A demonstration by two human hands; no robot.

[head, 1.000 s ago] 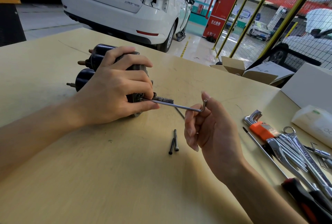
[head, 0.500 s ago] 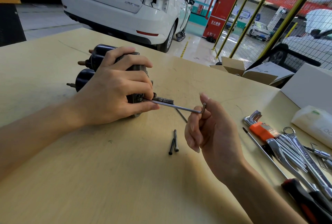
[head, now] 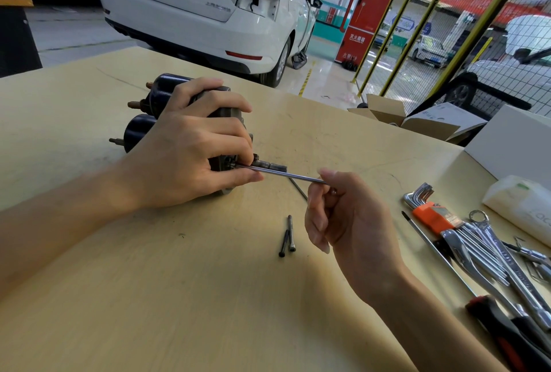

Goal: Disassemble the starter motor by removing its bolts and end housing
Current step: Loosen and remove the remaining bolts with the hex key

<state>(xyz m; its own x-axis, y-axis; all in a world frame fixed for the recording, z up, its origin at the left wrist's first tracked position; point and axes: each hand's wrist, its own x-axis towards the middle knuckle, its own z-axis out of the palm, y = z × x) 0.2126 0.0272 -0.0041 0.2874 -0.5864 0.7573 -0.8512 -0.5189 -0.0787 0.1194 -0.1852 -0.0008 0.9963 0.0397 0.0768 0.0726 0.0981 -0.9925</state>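
the left hand (head: 190, 160) gripped the starter motor (head: 155, 109) near the surface's (head: 149, 297) far-left edge while the right hand (head: 343, 216) pinched the hex key (head: 286, 175) seated in its end — tilted, it risked slipping out and rounding the bolt — two loose bolts (head: 286, 236) might roll.

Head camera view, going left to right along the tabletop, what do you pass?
starter motor → left hand → hex key → right hand → orange hex key set → wrenches
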